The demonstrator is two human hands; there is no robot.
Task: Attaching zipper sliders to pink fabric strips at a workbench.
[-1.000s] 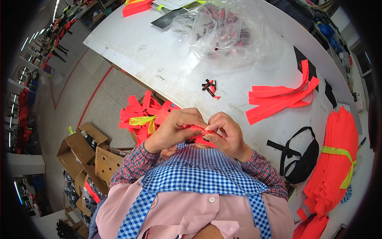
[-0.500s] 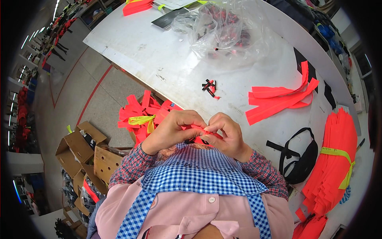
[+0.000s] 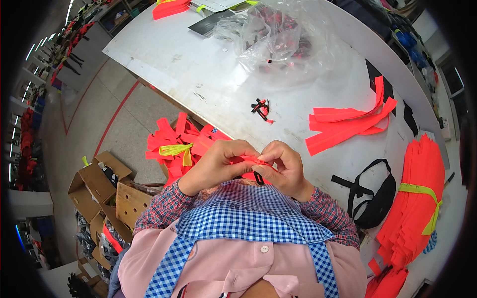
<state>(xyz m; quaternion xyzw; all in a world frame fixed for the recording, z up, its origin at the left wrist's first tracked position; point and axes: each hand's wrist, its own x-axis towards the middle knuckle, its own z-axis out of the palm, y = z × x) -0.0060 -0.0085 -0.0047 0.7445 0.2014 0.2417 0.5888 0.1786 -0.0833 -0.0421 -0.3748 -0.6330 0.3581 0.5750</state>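
My left hand [image 3: 227,158] and my right hand [image 3: 283,168] meet in front of my chest at the table's near edge. Between their pinched thumbs and forefingers they hold the end of a bright red zipper strip [image 3: 250,159]. A small black zipper pull [image 3: 259,178] hangs just below my right fingertips; the slider it belongs to is hidden. On the table beyond lies a little pile of black and red zipper pulls [image 3: 260,109]. Several loose red zipper strips [image 3: 343,121] are spread to the right.
A clear plastic bag [image 3: 293,49] with more pulls lies farther back on the white table [image 3: 213,79]. At right are a black pouch with a strap [image 3: 375,208] and a tied red strip bundle [image 3: 415,198]. Another bundle [image 3: 169,141] is left, above cardboard boxes [image 3: 94,184].
The black pull now dangles visibly below my right fingertips, where less of it showed before. Both hands stay at nearly the same place, still pinching the red strip.
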